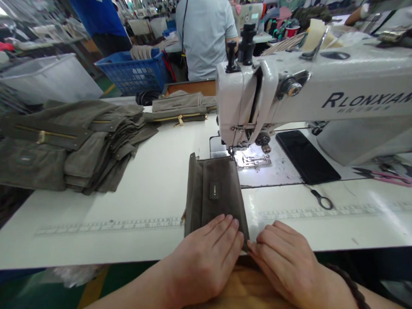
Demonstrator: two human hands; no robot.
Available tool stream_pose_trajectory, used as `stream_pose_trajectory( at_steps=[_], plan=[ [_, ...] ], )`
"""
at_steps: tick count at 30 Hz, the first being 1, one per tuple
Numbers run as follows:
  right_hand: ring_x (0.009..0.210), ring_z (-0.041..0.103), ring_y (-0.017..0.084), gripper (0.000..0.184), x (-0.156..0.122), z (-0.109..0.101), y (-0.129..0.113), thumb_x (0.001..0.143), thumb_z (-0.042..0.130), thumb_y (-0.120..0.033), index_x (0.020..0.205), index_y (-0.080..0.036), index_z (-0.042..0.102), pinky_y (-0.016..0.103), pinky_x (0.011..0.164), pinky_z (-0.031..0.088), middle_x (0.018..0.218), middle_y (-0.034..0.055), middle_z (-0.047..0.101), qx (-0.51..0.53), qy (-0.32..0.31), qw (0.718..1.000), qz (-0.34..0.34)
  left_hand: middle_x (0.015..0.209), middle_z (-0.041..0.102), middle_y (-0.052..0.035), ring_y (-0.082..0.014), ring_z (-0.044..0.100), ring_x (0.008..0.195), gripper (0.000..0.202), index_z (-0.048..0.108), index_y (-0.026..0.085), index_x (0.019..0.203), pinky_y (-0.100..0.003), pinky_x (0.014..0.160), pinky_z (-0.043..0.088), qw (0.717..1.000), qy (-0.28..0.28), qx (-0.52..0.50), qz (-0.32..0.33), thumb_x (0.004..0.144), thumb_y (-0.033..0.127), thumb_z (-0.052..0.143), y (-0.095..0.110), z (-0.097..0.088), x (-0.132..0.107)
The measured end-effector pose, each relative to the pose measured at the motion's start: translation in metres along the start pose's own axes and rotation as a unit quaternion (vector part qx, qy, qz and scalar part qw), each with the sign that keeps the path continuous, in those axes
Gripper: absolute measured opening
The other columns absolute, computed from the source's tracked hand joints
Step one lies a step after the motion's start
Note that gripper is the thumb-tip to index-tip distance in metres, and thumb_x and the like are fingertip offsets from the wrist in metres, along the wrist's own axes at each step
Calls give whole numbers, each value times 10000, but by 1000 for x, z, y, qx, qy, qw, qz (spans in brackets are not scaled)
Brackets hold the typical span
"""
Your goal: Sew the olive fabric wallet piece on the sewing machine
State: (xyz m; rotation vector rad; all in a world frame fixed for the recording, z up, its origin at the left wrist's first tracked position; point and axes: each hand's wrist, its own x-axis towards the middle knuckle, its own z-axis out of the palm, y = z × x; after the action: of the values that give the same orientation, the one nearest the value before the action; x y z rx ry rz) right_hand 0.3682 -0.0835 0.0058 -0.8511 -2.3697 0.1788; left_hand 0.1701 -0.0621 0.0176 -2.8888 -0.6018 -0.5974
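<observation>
A dark olive fabric pouch with a small label lies on the white table, its far right corner under the needle area of the sewing machine. My left hand rests on the pouch's near part, fingers stretched out and lying flat. At the near right corner, my right hand has its fingers bent and closed, pinching the pouch's edge. Part of the near edge is hidden under my hands.
A pile of olive fabric pieces with zippers lies at the left, finished-looking pouches behind. A phone, pink-handled snips and a black ring tool lie at the right. A person sits beyond.
</observation>
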Motion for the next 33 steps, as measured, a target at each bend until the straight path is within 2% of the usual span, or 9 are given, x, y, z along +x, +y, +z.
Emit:
stream_pose_trajectory(
  at_steps=[3, 7, 12, 18, 25, 29, 33],
  plan=[
    [583, 339, 133, 181, -2, 8, 7, 778, 444, -24, 648, -140, 495, 280, 571, 281, 592, 16, 440, -15, 2, 999, 45, 1016, 617, -168, -236, 576, 976, 300, 580, 32, 967, -352, 869, 485, 1000, -13, 14, 7, 831, 82, 317, -4, 8, 5],
    [577, 359, 139, 225, 5, 12, 16, 812, 397, -60, 636, -154, 502, 280, 578, 274, 602, 20, 467, -28, -36, 997, 69, 1029, 613, -166, -230, 571, 985, 288, 582, 37, 952, -341, 875, 481, 1000, -21, 13, 6, 822, 81, 330, -15, 17, 8],
    [552, 374, 141, 277, 25, 7, 28, 815, 370, -53, 614, -153, 532, 286, 560, 254, 592, 24, 499, -90, -76, 993, 27, 1030, 610, -172, -240, 565, 997, 295, 583, 18, 962, -347, 886, 475, 999, -26, 9, 19, 829, 78, 326, -31, 22, 11],
    [576, 423, 154, 183, 40, 4, 42, 756, 457, -58, 645, -144, 573, 299, 574, 263, 610, 27, 525, -149, -121, 981, -10, 984, 628, -122, -235, 582, 956, 276, 604, 41, 932, -346, 859, 493, 1000, -15, 9, 9, 828, 63, 349, -49, 28, 17],
    [556, 459, 144, 106, 54, 3, 57, 665, 556, -61, 715, -139, 608, 296, 547, 249, 617, 14, 556, -201, -170, 965, 2, 938, 646, -132, -216, 601, 921, 316, 615, 37, 878, -333, 838, 503, 999, 30, 20, 29, 846, 65, 302, -74, 35, 26],
    [567, 452, 126, 154, 61, 2, 68, 776, 464, -74, 764, -144, 602, 291, 550, 241, 634, 22, 556, -200, -197, 960, 14, 951, 647, -123, -197, 600, 923, 308, 619, 47, 882, -313, 847, 493, 998, 16, 42, 40, 837, 57, 314, -88, 40, 30],
    [564, 436, 119, 230, 65, 6, 82, 852, 385, -106, 757, -145, 591, 290, 543, 230, 637, 19, 546, -194, -190, 962, 21, 1004, 634, -113, -197, 583, 963, 253, 607, 60, 946, -314, 872, 475, 997, -27, 62, 48, 822, 82, 387, -101, 44, 33]
  ],
)
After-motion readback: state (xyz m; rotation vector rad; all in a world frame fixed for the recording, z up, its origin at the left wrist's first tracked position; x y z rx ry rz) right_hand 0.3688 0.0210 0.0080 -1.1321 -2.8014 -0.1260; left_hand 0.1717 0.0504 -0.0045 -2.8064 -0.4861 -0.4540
